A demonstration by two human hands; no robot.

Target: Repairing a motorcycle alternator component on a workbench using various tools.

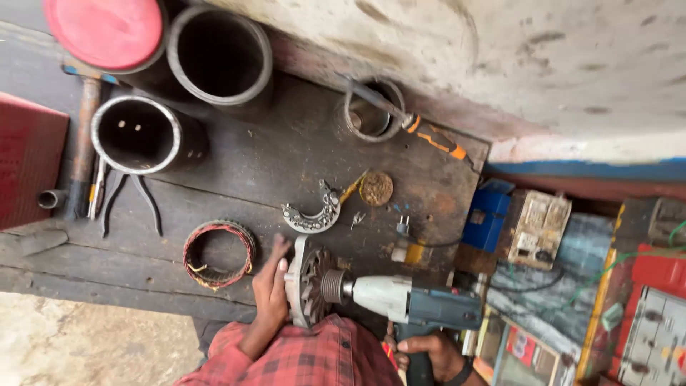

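My left hand (271, 287) presses against the side of a grey alternator half with a finned fan (307, 280), which stands on edge at the near side of a dark wooden bench (243, 164). Gripped by its handle in my right hand (431, 352) is a grey and teal power wrench (404, 299). Its nose meets the ribbed pulley (332, 286) of the alternator. A red plaid sleeve (314, 357) covers the lower part of both arms.
A copper-wound stator ring (218, 254) lies left of my left hand. A curved metal rectifier piece (312, 215), a rusty disc (376, 188), pliers (130, 201), a hammer (81, 146), an orange-handled screwdriver (432, 137) and several steel pipes (218, 53) sit on the bench. Boxes (536, 227) crowd the right.
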